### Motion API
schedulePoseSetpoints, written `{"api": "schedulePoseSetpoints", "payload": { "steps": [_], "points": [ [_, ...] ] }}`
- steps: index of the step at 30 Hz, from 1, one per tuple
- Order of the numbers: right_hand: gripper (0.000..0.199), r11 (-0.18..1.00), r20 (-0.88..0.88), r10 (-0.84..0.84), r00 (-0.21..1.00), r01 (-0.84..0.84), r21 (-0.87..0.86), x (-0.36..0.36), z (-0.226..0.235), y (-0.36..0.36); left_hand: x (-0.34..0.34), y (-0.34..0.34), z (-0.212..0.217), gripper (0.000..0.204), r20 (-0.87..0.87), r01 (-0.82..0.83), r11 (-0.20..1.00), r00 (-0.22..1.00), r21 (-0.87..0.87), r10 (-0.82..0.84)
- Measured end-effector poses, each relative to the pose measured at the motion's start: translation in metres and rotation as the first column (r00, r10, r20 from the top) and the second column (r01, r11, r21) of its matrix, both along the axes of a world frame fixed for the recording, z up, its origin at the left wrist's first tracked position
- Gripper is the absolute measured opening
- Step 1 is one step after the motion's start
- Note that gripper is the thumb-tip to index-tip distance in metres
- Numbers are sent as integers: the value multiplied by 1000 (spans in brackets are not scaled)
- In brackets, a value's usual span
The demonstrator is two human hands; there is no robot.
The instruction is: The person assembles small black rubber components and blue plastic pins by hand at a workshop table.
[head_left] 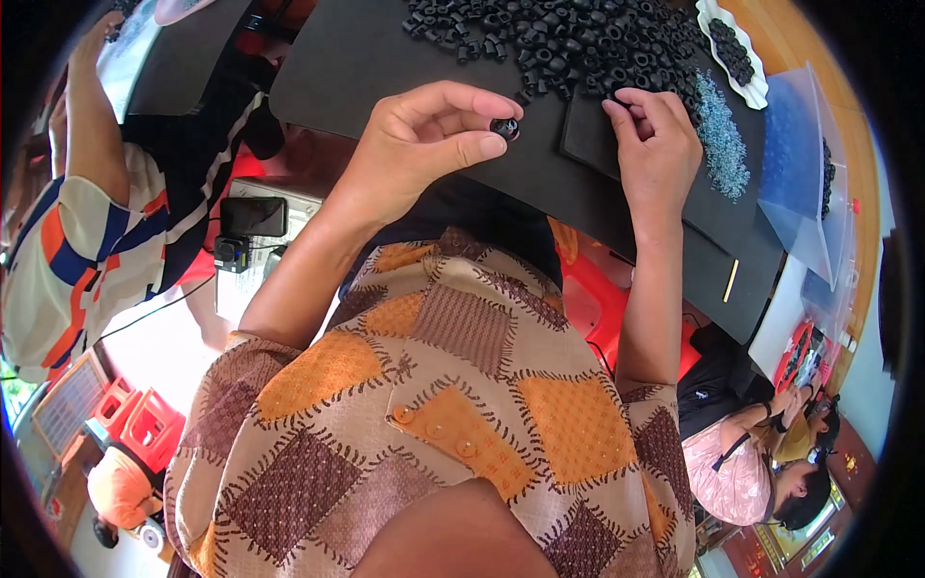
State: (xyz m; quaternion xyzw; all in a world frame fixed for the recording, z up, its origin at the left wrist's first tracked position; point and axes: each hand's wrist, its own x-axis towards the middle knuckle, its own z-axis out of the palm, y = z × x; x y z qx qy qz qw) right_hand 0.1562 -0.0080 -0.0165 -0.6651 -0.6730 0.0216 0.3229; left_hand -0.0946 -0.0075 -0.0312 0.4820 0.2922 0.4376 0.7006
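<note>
The left hand (424,144) pinches one small black rubber ring (505,126) over the black foam mat (356,67) — the right hand (655,144), fingers curled, picks at the large unworked pile of black rings (578,39) by the mat's far edge — most remains.

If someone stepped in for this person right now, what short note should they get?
Left hand: pinches one small black ring part between thumb and fingers, above the black mat.
Right hand: fingertips at the edge of the heap of black parts.
Nearby: pale blue beads and a white dish of black parts at right.
Done: one part picked up. Left: most of the heap is unsorted.
</note>
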Motion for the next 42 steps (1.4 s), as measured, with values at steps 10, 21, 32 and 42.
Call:
{"api": "schedulePoseSetpoints", "payload": {
  "steps": [10,21,32,42],
  "points": [
    [14,998,-45,44,998,-46,-42,1,0,1,5,2,-3,24,75,44,997,996,-62,-40],
    [9,998,50,58,997,-60,28,-3,-8,-2,12,4,-10,26,183,62,992,982,-111,-41],
    [13,999,-77,49,996,-50,-21,-7,-1,2,12,7,-13,25,225,97,978,973,-182,-55],
    [10,992,-552,38,833,-97,-79,-10,8,-22,13,9,-7,25,274,154,952,958,-266,-79]
  ]
}}
